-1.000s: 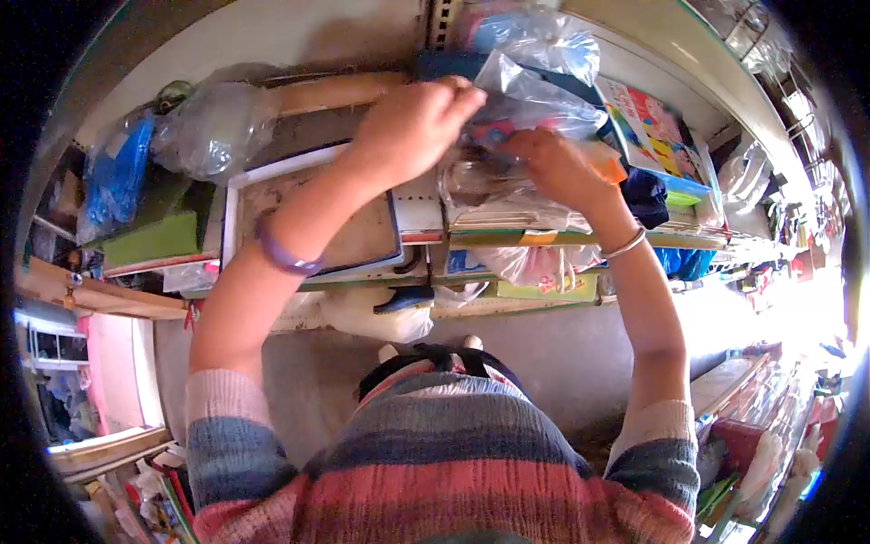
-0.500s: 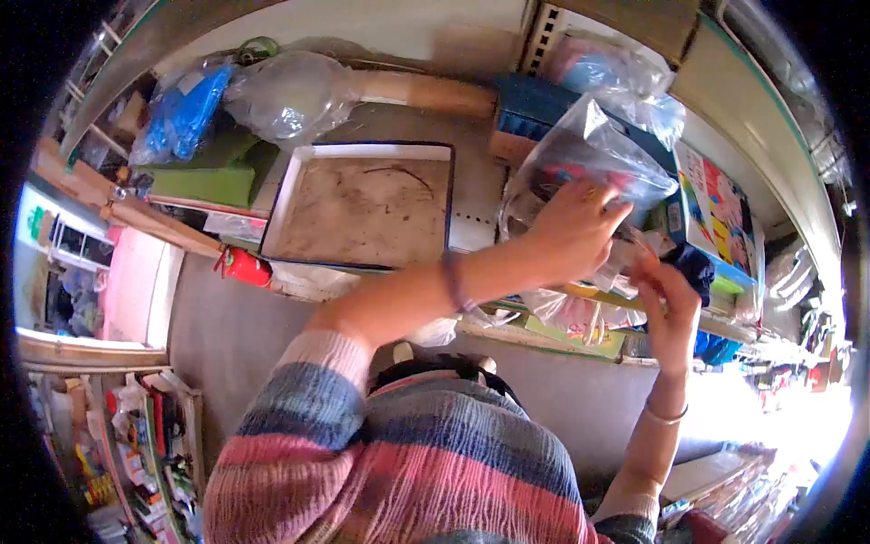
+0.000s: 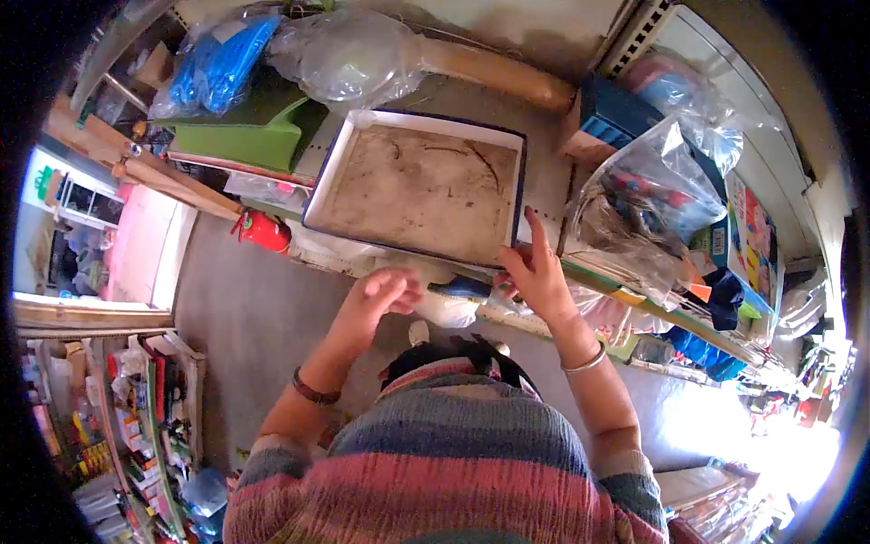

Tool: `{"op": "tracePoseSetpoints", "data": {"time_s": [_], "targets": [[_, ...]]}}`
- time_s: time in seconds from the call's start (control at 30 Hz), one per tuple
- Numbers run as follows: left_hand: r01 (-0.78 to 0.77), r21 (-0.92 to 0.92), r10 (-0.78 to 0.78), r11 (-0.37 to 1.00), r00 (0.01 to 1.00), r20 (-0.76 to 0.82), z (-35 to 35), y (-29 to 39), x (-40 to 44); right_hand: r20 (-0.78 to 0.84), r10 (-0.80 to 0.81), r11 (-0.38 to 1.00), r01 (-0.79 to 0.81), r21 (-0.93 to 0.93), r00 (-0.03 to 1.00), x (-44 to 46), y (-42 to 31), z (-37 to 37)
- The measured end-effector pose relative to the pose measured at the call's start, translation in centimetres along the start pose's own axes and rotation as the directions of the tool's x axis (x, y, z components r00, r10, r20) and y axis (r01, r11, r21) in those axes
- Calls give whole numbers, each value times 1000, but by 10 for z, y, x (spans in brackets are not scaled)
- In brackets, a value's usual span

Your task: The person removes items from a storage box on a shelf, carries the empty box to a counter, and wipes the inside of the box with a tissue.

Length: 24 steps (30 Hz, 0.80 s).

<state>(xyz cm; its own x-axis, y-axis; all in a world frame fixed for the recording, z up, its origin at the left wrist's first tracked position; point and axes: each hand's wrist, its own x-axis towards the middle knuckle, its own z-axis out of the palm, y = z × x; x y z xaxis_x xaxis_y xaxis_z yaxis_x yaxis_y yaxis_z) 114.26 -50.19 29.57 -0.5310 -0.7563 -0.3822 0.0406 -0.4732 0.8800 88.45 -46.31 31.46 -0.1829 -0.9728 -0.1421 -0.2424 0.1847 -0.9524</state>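
My left hand (image 3: 373, 306) is raised in front of the shelf's edge, below the shallow tray (image 3: 412, 195), its fingers curled loosely; whether they hold anything is not clear. At the tray's lower right corner is my right hand (image 3: 538, 276), its index finger stretched out and its thumb apart, with nothing seen in it. The tray has white walls, a dark rim and a dirty brown bottom with dark streaks. To the right, a clear plastic bag (image 3: 666, 186) with red and blue things inside rests on the shelf, apart from both hands.
Left on the shelf are a blue packet (image 3: 222, 68), a green box (image 3: 240, 136) and a clear plastic bundle (image 3: 353, 59). A red fire extinguisher (image 3: 263, 231) stands lower left. A dark blue box (image 3: 612, 113) and colourful boxes (image 3: 748, 231) are at right.
Both hands have left the clear bag and moved left and down towards the tray. The bag now rests on the shelf. The view has shifted, showing more of the left side.
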Motion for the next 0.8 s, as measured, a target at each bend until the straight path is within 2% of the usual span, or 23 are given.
{"op": "tracePoseSetpoints", "data": {"time_s": [0.1,0.2,0.23,0.3,0.4,0.5,0.53,0.6,0.63,0.67,0.7,0.77,0.8], "targets": [[-146,-369,123,918,989,-87,3,-4,5,2,-12,992,12,125,1000,-7,3,2],[-161,-671,229,724,973,14,-20,-24,20,-37,-115,984,119,133,993,-26,19,10],[-137,-667,194,732,981,12,-21,-24,19,-48,-152,981,156,119,987,-35,23,11],[-83,-659,120,747,993,11,-17,-22,14,-50,-102,987,107,122,994,-50,27,12],[-167,-588,240,791,970,47,-12,-35,5,-73,-62,979,75,192,995,-68,34,14],[-194,-525,237,828,972,14,-10,-42,-13,-117,-103,987,116,108,988,-88,41,15],[-156,-517,171,842,985,-18,-8,-39,-19,-118,-91,983,108,148,989,-92,43,15],[-186,-380,189,906,982,-29,-13,-50,-28,-114,-76,968,101,230,991,-101,46,15],[-266,-145,266,953,964,-21,-16,-55,-32,-108,-84,964,108,242,991,-105,49,13],[-338,97,341,936,940,-13,-19,-59,-37,-101,-96,960,119,253,990,-109,52,11],[-426,478,455,768,889,60,-21,-62,-43,-93,-110,956,131,264,990,-112,56,8],[-356,774,453,524,886,100,-13,-68,-55,-99,-171,941,192,280,980,-118,56,2],[-258,772,376,581,926,26,-6,-70,-62,-102,-197,932,218,290,975,-122,57,-2]]}}
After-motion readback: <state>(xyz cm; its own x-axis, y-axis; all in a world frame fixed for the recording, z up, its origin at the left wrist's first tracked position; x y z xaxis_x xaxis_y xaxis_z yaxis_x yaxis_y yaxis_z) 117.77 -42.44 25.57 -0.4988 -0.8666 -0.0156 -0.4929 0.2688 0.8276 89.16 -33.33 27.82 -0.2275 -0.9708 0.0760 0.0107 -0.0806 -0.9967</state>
